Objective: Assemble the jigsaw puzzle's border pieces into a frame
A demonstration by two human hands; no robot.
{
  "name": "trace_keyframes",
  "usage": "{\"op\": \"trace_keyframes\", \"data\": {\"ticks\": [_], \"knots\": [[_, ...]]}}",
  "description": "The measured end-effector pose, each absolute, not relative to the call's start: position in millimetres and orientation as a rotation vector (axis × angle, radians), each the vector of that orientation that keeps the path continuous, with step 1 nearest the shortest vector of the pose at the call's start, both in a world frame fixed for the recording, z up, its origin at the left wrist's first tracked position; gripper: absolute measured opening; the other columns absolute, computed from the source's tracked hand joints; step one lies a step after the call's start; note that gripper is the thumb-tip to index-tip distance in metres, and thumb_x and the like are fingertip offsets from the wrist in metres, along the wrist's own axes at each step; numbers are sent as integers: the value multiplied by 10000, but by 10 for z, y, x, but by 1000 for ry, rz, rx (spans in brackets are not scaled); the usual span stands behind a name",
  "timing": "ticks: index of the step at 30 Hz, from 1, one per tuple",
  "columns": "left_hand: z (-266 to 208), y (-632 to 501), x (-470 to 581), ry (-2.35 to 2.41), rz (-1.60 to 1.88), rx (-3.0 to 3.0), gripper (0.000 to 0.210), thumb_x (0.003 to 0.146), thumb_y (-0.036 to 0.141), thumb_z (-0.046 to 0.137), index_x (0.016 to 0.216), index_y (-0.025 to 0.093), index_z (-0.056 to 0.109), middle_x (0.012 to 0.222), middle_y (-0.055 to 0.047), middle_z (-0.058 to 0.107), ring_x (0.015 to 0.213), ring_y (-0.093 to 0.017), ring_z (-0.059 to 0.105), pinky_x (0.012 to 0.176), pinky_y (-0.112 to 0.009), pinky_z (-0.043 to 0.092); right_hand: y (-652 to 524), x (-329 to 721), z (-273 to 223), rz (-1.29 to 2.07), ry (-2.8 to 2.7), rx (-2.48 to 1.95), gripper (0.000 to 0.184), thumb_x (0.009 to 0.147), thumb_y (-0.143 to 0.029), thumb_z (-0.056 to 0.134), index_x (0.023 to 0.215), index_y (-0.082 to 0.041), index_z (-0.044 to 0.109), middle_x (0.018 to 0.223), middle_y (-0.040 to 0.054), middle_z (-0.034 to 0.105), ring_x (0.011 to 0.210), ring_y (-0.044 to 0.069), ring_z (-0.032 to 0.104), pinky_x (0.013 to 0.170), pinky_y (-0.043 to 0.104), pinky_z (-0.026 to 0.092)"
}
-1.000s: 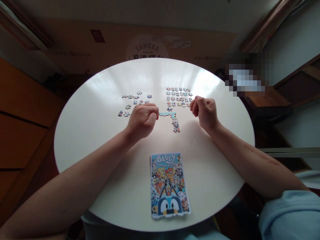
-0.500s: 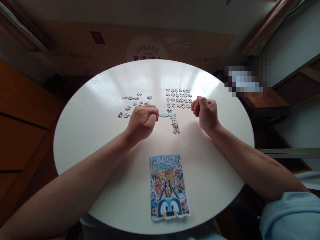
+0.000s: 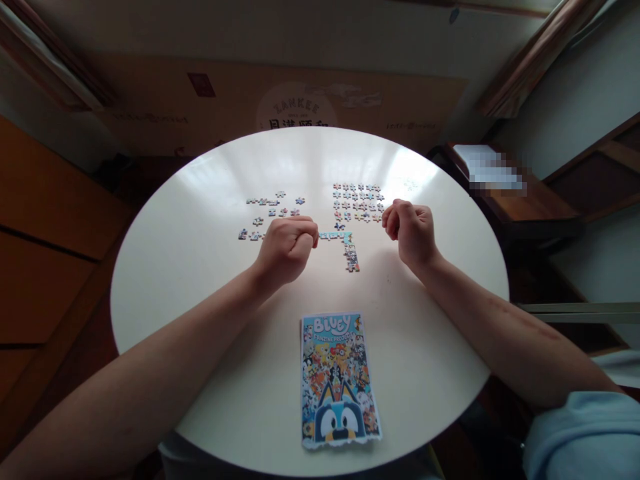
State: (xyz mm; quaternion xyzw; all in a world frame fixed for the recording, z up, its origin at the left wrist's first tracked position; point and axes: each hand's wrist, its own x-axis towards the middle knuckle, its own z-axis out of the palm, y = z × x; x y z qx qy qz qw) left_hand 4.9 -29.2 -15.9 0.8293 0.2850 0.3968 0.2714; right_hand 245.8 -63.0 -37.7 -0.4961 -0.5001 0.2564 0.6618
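Note:
My left hand [image 3: 287, 249] is closed in a fist just left of the joined puzzle strip, covering part of that area. No object shows in its fingers. My right hand [image 3: 411, 228] is also curled into a fist, right of the gridded pieces, with nothing visible in it. Between them, a joined corner strip of jigsaw puzzle [image 3: 352, 256] forms an upside-down L. Beyond it, loose puzzle pieces [image 3: 356, 197] lie in rows. More scattered pieces [image 3: 263, 201] lie behind and left of my left hand. Nearer me is a torn-edged Bluey picture sheet [image 3: 339, 380], lying flat.
Everything lies on a white oval table [image 3: 165, 267]. A wooden bench [image 3: 493, 197] with a blurred pale item stands beyond its right edge. Behind the table leans a large printed cardboard panel [image 3: 150, 100]. An orange-brown cabinet [image 3: 40, 240] is at left.
Both fists hold the same pose over the table. The whole view has shifted slightly, so the table and pieces appear a little lower. No puzzle piece has visibly moved.

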Motion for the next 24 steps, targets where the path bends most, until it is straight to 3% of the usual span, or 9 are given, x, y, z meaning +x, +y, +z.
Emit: {"op": "trace_keyframes", "data": {"ticks": [5,13,24], "knots": [[-151,-294,45,762,1081,2234,200,666,139,403,488,217,448,556,-23,554,553,-156,503,566,-309,417,-630,2454,-381,570,-1132,-1133,657,958,-467,574,352,-239,463,365,-15,405,491,141,500,631,319,454],[-134,-311,40,781,1084,2262,224,698,114,403,506,213,459,579,-14,565,557,-151,517,584,-306,427,-644,2445,-386,651,-1117,-1084,628,949,-440,595,364,-231,502,388,-5,440,484,139,478,521,297,387],[-152,-307,71,800,1030,2291,228,723,122,412,519,209,467,598,-18,574,581,-154,522,635,-322,445,-646,2464,-420,682,-1140,-1065,645,934,-533,606,377,-226,502,406,-8,448,432,111,451,472,280,391]]}}
